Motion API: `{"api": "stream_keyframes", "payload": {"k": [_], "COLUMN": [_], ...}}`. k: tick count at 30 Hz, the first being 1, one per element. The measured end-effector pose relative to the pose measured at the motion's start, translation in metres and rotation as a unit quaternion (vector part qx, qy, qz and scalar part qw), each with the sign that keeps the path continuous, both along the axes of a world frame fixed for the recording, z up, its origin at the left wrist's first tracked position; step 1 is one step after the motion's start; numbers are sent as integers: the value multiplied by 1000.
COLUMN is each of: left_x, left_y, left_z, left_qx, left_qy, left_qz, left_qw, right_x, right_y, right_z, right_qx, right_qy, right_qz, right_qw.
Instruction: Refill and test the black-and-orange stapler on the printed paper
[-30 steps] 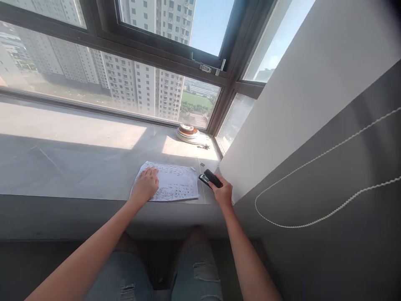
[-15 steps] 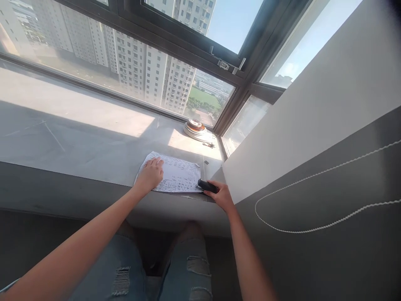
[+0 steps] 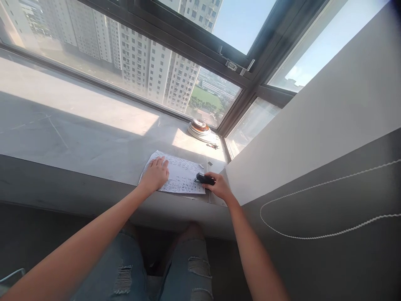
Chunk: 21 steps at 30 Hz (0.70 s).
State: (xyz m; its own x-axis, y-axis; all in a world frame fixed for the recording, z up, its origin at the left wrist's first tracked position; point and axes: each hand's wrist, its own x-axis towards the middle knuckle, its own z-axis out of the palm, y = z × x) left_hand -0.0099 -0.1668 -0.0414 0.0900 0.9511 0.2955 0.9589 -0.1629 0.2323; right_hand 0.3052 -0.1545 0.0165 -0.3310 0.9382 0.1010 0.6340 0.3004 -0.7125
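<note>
Sheets of paper (image 3: 183,172) covered in handwriting lie on the window sill close to its front edge. My left hand (image 3: 156,173) rests flat on the left part of the paper, fingers stretched out. A black stapler (image 3: 205,179) is gripped in my right hand (image 3: 220,186), its front end over the paper's right edge. Whether its jaws touch the paper I cannot tell. Just beyond the stapler, a small dark strip (image 3: 210,163), perhaps staples, lies on the sill.
Stacked round dishes or coils (image 3: 199,130) sit in the sill's far corner, with a small dark bunch of something (image 3: 213,146) beside them. A window frame (image 3: 232,117) and a white wall (image 3: 282,138) bound the right side. A beaded cord (image 3: 282,234) hangs at right.
My right hand has moved the stapler up along the paper's right edge, away from the near corner. The left hand stays on the paper. The whole view has shifted slightly.
</note>
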Motion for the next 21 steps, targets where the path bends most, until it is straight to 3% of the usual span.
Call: {"api": "stream_keyframes", "payload": {"k": [7, 14, 19, 21], "left_x": [-1, 0, 2, 2], "left_y": [0, 0, -1, -1], "left_z": [-2, -1, 1, 2], "left_qx": [-8, 0, -1, -2], "left_qy": [-11, -19, -16, -19], "left_qz": [-11, -7, -5, -6], "left_qw": [1000, 1000, 1000, 1000], "right_x": [-9, -12, -27, -39], "right_y": [7, -1, 9, 13], "right_z": [4, 6, 18, 18], "right_qx": [6, 5, 60, 73], "right_qy": [-11, -3, 34, 1], "right_qz": [51, 50, -37, -34], "right_qw": [999, 999, 997, 997]}}
